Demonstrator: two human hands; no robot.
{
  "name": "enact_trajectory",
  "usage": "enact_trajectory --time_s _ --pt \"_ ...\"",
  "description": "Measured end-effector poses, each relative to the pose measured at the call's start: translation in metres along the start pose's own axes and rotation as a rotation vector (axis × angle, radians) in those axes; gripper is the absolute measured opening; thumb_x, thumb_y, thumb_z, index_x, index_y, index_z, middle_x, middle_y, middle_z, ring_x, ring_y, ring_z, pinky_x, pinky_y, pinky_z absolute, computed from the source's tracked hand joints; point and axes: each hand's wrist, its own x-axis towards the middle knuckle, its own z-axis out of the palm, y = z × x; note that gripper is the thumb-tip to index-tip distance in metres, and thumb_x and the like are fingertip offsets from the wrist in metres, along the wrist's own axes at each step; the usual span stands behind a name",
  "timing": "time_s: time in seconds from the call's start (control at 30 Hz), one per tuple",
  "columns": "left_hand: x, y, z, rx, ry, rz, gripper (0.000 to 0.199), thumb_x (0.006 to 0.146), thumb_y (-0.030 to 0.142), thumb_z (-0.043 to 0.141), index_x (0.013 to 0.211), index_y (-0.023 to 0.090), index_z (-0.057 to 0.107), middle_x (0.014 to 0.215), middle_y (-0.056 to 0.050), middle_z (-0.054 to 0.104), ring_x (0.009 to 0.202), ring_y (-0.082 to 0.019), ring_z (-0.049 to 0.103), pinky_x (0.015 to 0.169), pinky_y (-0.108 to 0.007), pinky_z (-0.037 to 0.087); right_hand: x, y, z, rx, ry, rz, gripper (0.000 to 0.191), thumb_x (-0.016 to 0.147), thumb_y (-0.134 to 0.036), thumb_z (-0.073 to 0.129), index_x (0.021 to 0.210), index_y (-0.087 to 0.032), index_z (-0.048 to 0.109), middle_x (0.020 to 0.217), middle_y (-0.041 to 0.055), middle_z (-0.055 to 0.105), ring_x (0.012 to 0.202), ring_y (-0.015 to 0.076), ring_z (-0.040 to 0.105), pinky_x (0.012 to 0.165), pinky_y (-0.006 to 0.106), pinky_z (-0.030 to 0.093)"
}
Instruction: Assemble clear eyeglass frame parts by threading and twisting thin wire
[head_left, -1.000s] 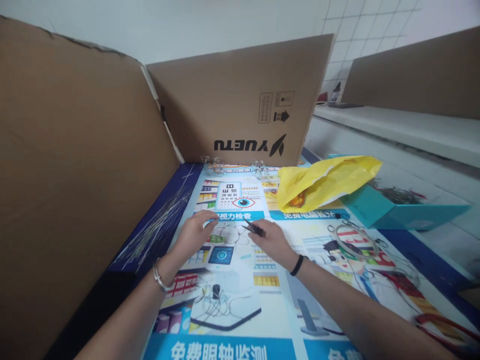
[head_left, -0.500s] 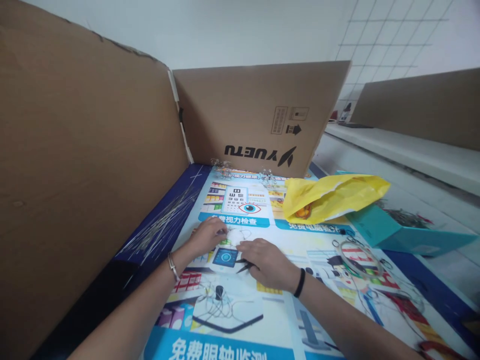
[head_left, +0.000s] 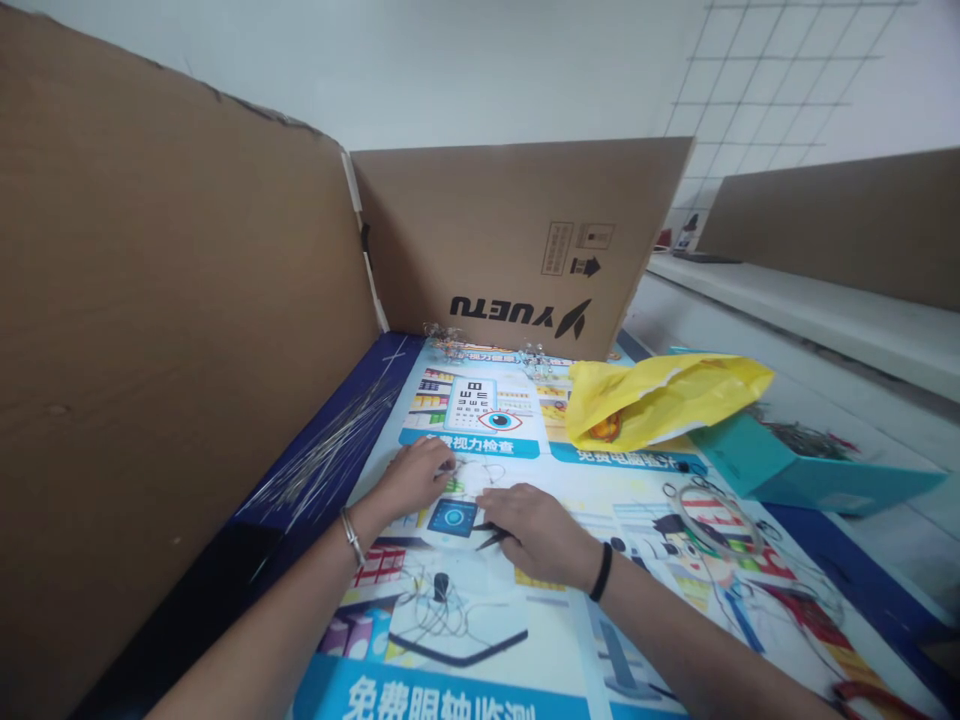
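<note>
My left hand [head_left: 417, 476] is closed in a pinch on a thin wire [head_left: 491, 472] that loops out from the fingertips toward the right. My right hand [head_left: 538, 532] is close beside it, knuckles up, its fingertips near the wire's other side. Under its curled fingers a dark two-pronged tool [head_left: 492, 538] sticks out to the left; the rest of it is hidden in the palm. Nearer to me, a tangle of thin wire [head_left: 420, 612] lies around a small black cylinder [head_left: 441, 586] on the printed sheet [head_left: 487, 575].
Cardboard panels [head_left: 480, 230] stand at the back and left. Long straight wires [head_left: 322, 455] lie on the blue surface at left. A yellow bag [head_left: 667, 400] rests against a teal box [head_left: 810, 470] holding wiry pieces. Wire coils [head_left: 720, 515] lie at right; small wire clusters [head_left: 536, 360] lie behind.
The view has shifted slightly. Both hands keep nearly the same place and grip, with the wire still between them.
</note>
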Motion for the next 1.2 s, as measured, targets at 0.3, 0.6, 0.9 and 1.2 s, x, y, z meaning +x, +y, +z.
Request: enact_trajectory --time_s 0.3,0.6,0.9,1.2 --pt "-0.001 -0.004 0.001 -0.017 0.008 0.018 0.020 0.071 0.008 0.048 0.080 0.021 0.060 0.087 -0.003 0.061 0.087 -0.019 0.053 0.077 -0.031 0.042 -0.001 -0.001 -0.001 -0.015 -0.021 -0.018 0.046 0.066 -0.009 0.047 0.110 -0.018 0.055 0.123 0.0060 0.055 0.118 0.0177 0.045 0.096 0.034 0.035" --pt "0.000 0.002 0.005 -0.070 0.078 0.044 0.023 0.086 0.021 0.042 0.102 0.018 0.059 0.105 -0.007 0.063 0.103 -0.020 0.054 0.090 -0.035 0.041 -0.003 0.002 0.000 -0.052 0.077 -0.007 0.039 0.069 -0.009 0.044 0.105 -0.019 0.057 0.120 0.0073 0.057 0.119 0.0191 0.043 0.095 0.036 0.035" --pt "-0.009 0.018 0.019 0.052 -0.149 0.241 0.045 0.089 0.038 0.039 0.133 0.025 0.037 0.140 -0.005 0.040 0.130 -0.020 0.031 0.102 -0.039 0.028 -0.005 0.011 0.000 -0.075 0.075 0.116 0.047 0.072 -0.012 0.045 0.118 -0.016 0.051 0.124 0.0086 0.053 0.120 0.0204 0.040 0.096 0.037 0.034" --pt "-0.010 0.019 0.022 0.117 -0.186 0.202 0.046 0.089 0.038 0.037 0.134 0.027 0.035 0.142 -0.004 0.036 0.132 -0.022 0.027 0.104 -0.043 0.021 0.006 0.003 -0.010 -0.192 -0.058 0.124 0.036 0.072 -0.012 0.046 0.107 -0.012 0.055 0.116 0.0110 0.055 0.111 0.0243 0.040 0.091 0.037 0.035"
